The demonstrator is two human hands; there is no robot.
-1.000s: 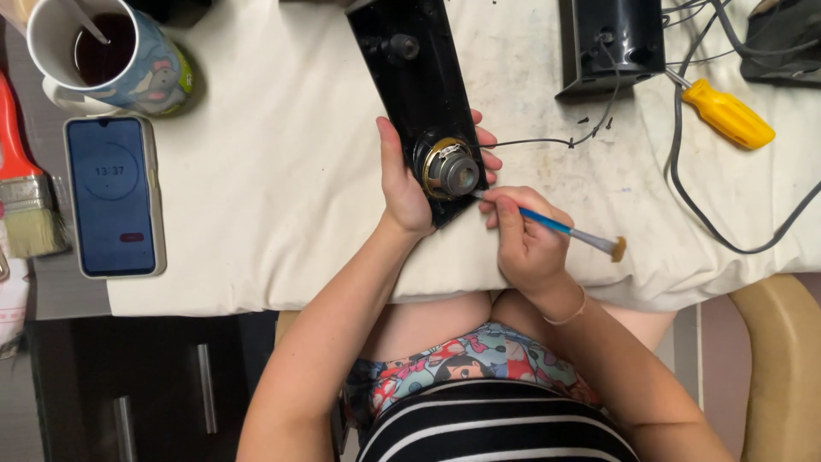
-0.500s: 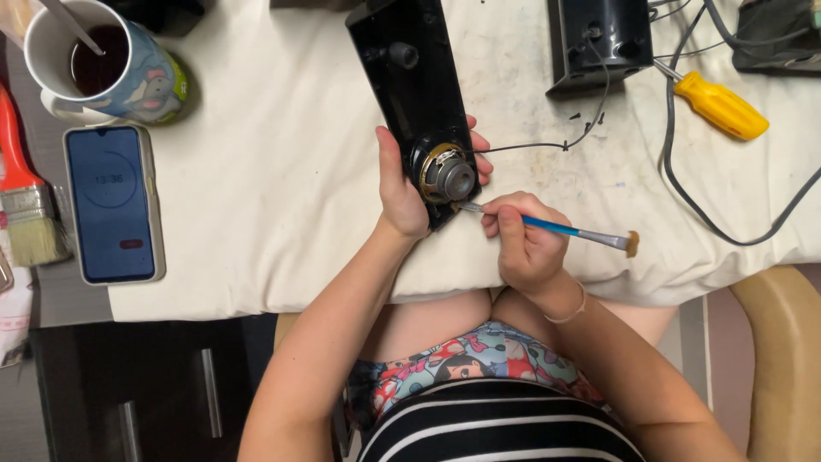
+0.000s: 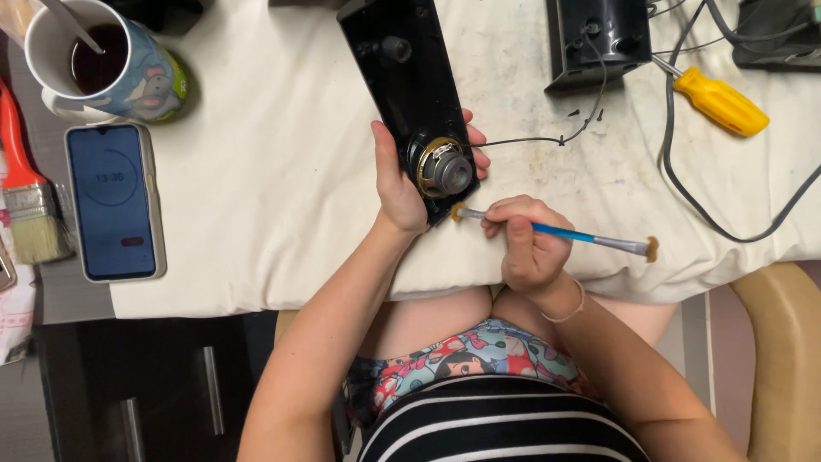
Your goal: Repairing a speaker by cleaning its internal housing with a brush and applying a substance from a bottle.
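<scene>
Head view: I am seeing my left hand (image 3: 398,184) gripping the near end of a black speaker panel (image 3: 410,85), thumb on one long side, fingertips showing past the other. The panel is lying at the near edge of the cloth-covered surface (image 3: 256,197), its round driver (image 3: 446,168) facing up. My right hand (image 3: 528,248) is clenching a blue-handled brush (image 3: 556,231), the brush's tip sitting just beside the panel's near corner. A mug (image 3: 103,64), a phone (image 3: 114,201) and a paintbrush (image 3: 30,197) are lying toward the left edge; a yellow screwdriver (image 3: 718,101) is resting near the far right corner.
</scene>
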